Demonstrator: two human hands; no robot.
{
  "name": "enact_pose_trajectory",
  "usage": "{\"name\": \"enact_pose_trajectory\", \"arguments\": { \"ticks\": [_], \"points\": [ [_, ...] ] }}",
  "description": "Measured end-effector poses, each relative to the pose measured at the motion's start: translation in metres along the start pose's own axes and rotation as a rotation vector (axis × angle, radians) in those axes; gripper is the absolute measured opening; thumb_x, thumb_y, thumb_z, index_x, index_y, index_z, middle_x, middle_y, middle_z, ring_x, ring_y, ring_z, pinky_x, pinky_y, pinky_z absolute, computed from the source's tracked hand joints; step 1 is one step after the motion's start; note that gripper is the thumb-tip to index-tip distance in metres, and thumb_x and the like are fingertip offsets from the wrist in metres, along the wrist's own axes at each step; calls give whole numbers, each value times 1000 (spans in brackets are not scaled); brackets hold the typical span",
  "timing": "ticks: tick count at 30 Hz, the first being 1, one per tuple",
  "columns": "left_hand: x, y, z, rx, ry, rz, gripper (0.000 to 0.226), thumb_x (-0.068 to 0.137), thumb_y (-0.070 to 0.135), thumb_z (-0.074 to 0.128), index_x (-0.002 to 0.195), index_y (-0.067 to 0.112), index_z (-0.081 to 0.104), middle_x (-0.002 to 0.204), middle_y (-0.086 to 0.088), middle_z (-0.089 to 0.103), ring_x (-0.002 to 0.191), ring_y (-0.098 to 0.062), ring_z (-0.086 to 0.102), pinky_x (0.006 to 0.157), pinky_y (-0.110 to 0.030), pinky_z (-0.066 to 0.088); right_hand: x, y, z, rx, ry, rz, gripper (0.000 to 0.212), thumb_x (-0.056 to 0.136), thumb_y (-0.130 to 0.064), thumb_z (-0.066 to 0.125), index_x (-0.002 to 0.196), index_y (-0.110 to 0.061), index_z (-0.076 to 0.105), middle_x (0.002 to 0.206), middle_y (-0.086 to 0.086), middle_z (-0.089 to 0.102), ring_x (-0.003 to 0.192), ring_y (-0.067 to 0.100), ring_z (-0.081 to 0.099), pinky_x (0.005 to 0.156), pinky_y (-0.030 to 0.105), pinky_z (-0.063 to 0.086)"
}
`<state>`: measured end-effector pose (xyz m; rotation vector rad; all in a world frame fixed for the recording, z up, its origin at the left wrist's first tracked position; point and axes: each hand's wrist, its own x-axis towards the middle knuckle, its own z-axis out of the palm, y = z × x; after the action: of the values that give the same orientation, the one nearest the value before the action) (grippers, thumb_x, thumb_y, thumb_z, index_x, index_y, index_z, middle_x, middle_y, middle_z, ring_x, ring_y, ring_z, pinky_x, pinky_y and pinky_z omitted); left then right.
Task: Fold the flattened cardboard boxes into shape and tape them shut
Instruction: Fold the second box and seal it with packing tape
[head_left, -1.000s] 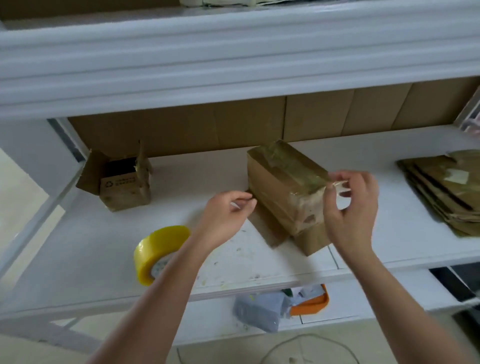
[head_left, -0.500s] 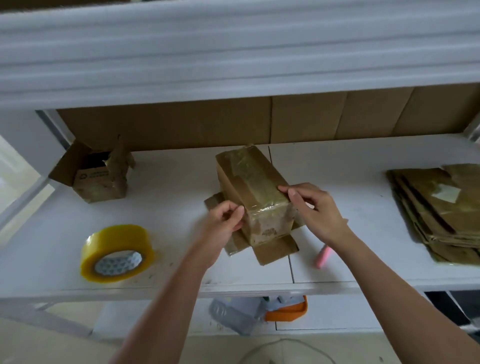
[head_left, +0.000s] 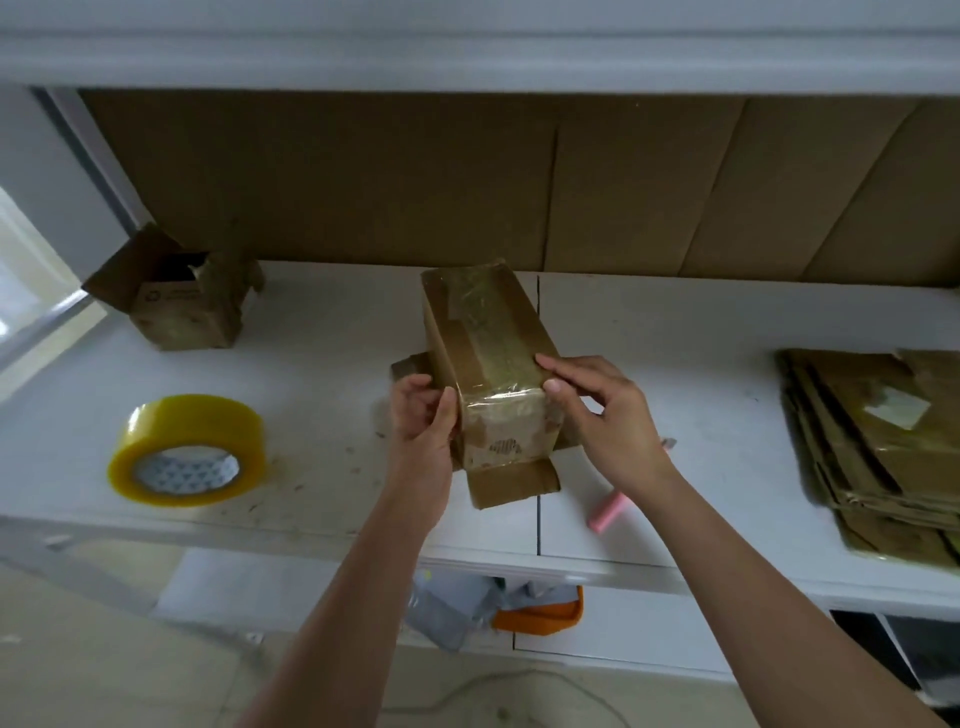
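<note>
The taped cardboard box (head_left: 485, 358) stands on the white tabletop (head_left: 332, 374), near its middle, with loose flaps splayed out at its base on the near and left sides. The left hand (head_left: 423, 423) grips the box's near left edge, thumb laid along the corner and fingers curled behind it. The right hand (head_left: 597, 410) presses on the near right corner, fingers nearly straight over the top edge and thumb tip on the tape; it pinches nothing that can be seen.

The box looks light and probably hollow, so it should lift easily but dent if squeezed mid-panel. The corrugated walls are stiffest along edges and corners, which are the safer places to hold. The glossy tape over the top and near end is likely slick under the fingers; bare cardboard at the sides should give better purchase. The open base flaps are floppy and poor handles.

A roll of yellow tape (head_left: 187, 451) lies well to the left, an open small box (head_left: 179, 301) behind it, a stack of flattened boxes (head_left: 883, 441) far right, and a pink object (head_left: 608, 512) just beside the right wrist
</note>
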<state>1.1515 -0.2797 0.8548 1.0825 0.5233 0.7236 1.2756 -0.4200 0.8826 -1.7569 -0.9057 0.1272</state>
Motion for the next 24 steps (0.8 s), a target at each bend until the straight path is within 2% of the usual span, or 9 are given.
{"name": "enact_pose_trajectory", "arguments": {
  "ticks": [4, 6, 9, 11, 14, 16, 18, 21, 24],
  "points": [
    [-3, 23, -5, 466, 107, 360, 30, 93, 9, 60, 101, 38, 65, 102, 15, 61, 93, 0, 60, 72, -14, 51, 1, -7, -7, 5, -36, -3, 35, 85, -41, 64, 118, -29, 68, 104, -10, 64, 98, 5, 58, 83, 10, 45],
    [-6, 33, -4, 559, -28, 519, 23, 95, 22, 58, 104, 41, 68, 116, 14, 56, 107, 1, 54, 82, -14, 49, 4, -14, -10, -31, -61, 3, 49, 75, -52, 64, 116, -27, 69, 102, -9, 65, 95, 5, 59, 79, 8, 45],
    [-9, 35, 4, 781, -189, 472, 20, 90, 49, 59, 107, 42, 68, 129, 16, 48, 119, -9, 46, 96, -34, 51, 9, -22, -7, -185, -64, -56, 64, 64, -56, 69, 114, -17, 71, 102, -4, 66, 88, 6, 59, 75, 4, 42],
    [-8, 30, 6, 816, -192, 446, 22, 87, 39, 61, 108, 39, 67, 132, 11, 49, 124, -17, 44, 98, -49, 48, 11, -24, -2, -291, -44, -116, 63, 63, -52, 76, 111, -11, 71, 103, 1, 68, 88, 11, 61, 76, 8, 44],
    [-6, 23, 1, 768, -164, 440, 24, 89, 29, 64, 109, 43, 65, 135, 13, 49, 126, -19, 46, 95, -51, 51, 11, -23, 5, -379, 2, -182, 55, 69, -40, 80, 110, -5, 70, 104, 10, 70, 91, 20, 65, 81, 27, 53],
    [-4, 21, -2, 812, -109, 505, 27, 89, 21, 67, 111, 38, 66, 133, 13, 53, 123, -17, 50, 93, -51, 52, 11, -21, 8, -420, -3, -249, 51, 73, -35, 79, 110, -1, 69, 102, 14, 72, 87, 26, 68, 79, 36, 57],
    [-3, 22, -1, 874, -67, 567, 26, 88, 20, 69, 110, 35, 66, 127, 17, 56, 118, -12, 56, 89, -46, 55, 11, -19, 6, -446, -29, -310, 46, 78, -30, 77, 112, 0, 68, 98, 13, 73, 80, 27, 71, 74, 34, 58],
    [-1, 25, -1, 919, -49, 638, 27, 88, 16, 70, 108, 34, 68, 120, 22, 59, 106, 4, 60, 83, -23, 57, 13, -13, -1, -417, -52, -371, 38, 82, -21, 75, 113, -2, 69, 96, 10, 75, 73, 23, 72, 71, 29, 58],
    [0, 27, -3, 938, -73, 653, 29, 89, 13, 70, 110, 33, 68, 118, 24, 59, 104, 17, 55, 80, -8, 50, 17, -9, -11, -323, -90, -375, 33, 84, -14, 74, 115, -5, 70, 93, 2, 74, 65, 3, 66, 67, 15, 53]
  ]
}}
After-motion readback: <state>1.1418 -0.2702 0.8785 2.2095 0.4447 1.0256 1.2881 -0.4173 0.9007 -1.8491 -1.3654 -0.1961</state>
